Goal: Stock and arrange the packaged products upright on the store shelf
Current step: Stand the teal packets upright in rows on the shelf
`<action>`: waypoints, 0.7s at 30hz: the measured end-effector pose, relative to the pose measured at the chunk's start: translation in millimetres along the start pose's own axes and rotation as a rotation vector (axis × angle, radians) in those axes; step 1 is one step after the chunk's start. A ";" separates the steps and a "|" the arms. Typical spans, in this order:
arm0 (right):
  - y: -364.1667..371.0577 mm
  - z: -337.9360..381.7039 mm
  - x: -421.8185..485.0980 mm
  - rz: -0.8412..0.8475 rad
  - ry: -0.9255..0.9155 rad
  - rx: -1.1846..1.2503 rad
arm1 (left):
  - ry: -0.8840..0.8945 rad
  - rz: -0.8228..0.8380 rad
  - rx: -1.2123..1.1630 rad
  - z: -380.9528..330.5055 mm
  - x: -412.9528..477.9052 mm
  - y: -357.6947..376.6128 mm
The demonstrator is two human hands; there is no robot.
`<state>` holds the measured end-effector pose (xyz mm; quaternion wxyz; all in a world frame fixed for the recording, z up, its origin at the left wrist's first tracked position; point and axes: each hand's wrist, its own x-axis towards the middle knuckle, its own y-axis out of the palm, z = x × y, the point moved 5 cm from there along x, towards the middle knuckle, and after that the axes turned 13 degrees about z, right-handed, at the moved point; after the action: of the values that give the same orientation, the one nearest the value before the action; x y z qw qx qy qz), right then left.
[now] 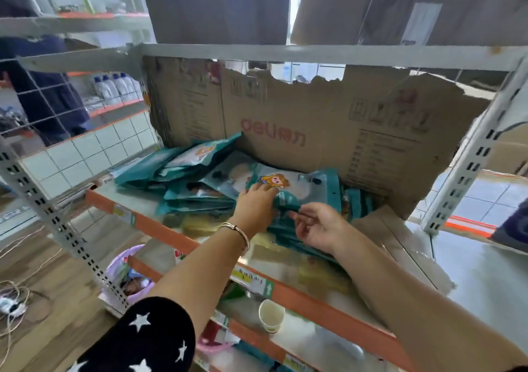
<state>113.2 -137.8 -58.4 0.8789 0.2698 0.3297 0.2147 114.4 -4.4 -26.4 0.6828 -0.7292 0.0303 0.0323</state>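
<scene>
1. Packets (197,171) in teal lie flat, not upright, in loose overlapping piles on the shelf (160,228), toward its back and left; we cannot count them through the blur.
2. Top packet (297,185), with a cartoon figure on a pale panel, lies slanted on the right-hand pile, near the middle of the shelf.
3. Left hand (254,206): back up, fingers stretched out flat on the near edge of the top packet, touching it. We see no curl round it.
4. Right hand (317,226): relaxed and open, palm turned toward the left hand, fingertips (297,218) just beside the lower teal packets. We see nothing gripped.
5. We note a bracelet (235,230) on the left wrist and a dark sleeve with white stars (143,337) on the left upper arm.
6. Torn brown cardboard (314,120) with red print stands behind the piles as a back wall.
7. Paper cup (271,316) stands upright on the shelf below, near its orange front edge.
8. Far left, behind wire mesh, we see white bottles (117,85) with blue caps on another rack.
</scene>
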 end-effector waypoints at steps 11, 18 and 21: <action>17.9 4.4 17.1 -0.142 -0.115 0.168 | 0.132 -0.045 0.173 -23.8 7.5 -6.2; 34.1 0.0 10.9 -0.181 -0.231 0.216 | 0.055 -0.037 0.094 -2.2 19.0 -1.1; 28.6 -2.1 11.8 -0.153 -0.201 0.196 | 0.058 -0.031 0.133 3.7 26.1 -3.8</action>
<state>114.2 -108.8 -47.6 0.8905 0.3488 0.2792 0.0861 140.8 -0.5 -25.1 0.7291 -0.6832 0.0408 -0.0015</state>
